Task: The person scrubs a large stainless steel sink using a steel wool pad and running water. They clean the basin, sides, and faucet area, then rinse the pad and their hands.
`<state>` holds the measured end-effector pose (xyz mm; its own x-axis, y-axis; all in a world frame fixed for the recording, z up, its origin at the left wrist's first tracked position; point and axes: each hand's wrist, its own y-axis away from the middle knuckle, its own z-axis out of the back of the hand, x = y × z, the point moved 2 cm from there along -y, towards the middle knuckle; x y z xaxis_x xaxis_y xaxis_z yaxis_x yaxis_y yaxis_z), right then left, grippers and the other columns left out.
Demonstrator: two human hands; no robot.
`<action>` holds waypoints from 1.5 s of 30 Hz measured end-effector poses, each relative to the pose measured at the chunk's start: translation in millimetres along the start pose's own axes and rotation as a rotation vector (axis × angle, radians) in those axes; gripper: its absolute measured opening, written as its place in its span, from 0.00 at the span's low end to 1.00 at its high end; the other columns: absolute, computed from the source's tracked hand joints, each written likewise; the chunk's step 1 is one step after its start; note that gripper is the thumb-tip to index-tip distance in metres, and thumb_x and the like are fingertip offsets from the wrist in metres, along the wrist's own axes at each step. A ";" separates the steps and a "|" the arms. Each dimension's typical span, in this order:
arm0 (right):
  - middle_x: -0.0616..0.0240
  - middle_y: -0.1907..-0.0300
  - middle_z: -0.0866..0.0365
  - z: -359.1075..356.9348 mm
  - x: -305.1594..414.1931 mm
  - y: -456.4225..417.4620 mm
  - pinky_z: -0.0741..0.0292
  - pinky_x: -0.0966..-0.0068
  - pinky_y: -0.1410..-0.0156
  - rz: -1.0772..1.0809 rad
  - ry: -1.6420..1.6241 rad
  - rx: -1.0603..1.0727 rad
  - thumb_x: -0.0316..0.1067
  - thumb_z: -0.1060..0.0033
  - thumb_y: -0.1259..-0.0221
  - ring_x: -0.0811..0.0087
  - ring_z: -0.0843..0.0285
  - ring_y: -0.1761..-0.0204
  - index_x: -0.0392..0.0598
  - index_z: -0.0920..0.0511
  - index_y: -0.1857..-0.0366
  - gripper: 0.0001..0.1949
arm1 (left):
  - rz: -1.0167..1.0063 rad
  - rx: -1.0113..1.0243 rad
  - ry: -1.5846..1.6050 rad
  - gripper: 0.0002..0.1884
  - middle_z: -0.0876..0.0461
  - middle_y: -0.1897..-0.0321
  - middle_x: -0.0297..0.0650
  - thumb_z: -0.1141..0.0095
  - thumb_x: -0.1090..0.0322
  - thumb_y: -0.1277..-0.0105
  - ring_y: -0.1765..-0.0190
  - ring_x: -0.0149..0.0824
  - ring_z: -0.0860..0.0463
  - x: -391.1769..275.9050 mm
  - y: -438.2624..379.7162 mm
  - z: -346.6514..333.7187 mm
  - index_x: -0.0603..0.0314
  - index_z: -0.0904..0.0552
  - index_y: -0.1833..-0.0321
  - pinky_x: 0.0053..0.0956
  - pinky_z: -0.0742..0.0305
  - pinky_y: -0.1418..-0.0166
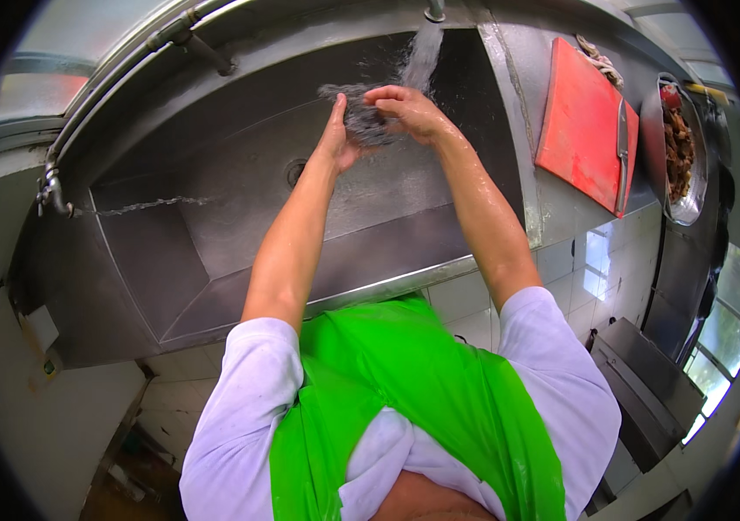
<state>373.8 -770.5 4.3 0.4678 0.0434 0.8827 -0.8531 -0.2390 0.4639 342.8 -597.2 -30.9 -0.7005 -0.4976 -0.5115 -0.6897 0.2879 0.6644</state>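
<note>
Over a large stainless steel sink, my two wet hands face each other. My left hand has its thumb up, and its other fingers are blurred. My right hand is bent with its fingers curled towards the left one. Between them is a blurred grey, glinting mass; whether it is splashing water alone or also a scourer, I cannot tell. A thick water stream falls from a faucet just beyond my right hand. The sink's drain shows beside my left forearm.
A second tap at the left sends a thin jet into the sink. Right of the sink, a knife lies on a red cutting board. Behind the board is a crumpled cloth. A metal pan holds brown food pieces.
</note>
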 end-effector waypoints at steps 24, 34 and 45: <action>0.51 0.33 0.23 76.2 -129.6 172.4 0.34 0.60 0.24 -0.717 1.066 0.393 0.65 0.58 0.25 0.50 0.28 0.29 0.52 0.19 0.36 0.31 | -0.262 -0.268 -1.278 0.22 0.20 0.37 0.53 0.50 0.57 0.21 0.34 0.49 0.21 -9.1 179.4 197.5 0.64 0.22 0.33 0.37 0.29 0.31; 0.51 0.22 0.40 -254.4 -142.8 172.0 0.51 0.50 0.17 -0.242 0.596 0.978 0.70 0.72 0.24 0.53 0.52 0.19 0.58 0.29 0.27 0.36 | -0.319 -1.142 -1.468 0.26 0.16 0.41 0.45 0.67 0.50 0.16 0.38 0.51 0.21 39.2 346.5 315.6 0.61 0.17 0.41 0.43 0.31 0.32; 0.42 0.27 0.36 -279.2 -116.7 181.3 0.44 0.54 0.18 -0.020 0.915 0.924 0.63 0.71 0.21 0.50 0.43 0.22 0.48 0.33 0.27 0.34 | -0.572 -1.222 -1.376 0.41 0.25 0.28 0.44 0.85 0.36 0.19 0.25 0.48 0.30 33.3 344.1 302.7 0.61 0.28 0.27 0.48 0.45 0.19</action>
<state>100.0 -548.1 6.3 -0.1602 0.6091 0.7767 -0.2024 -0.7904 0.5781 26.7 -266.9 15.8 -0.5341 0.7547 -0.3809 -0.7997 -0.5972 -0.0619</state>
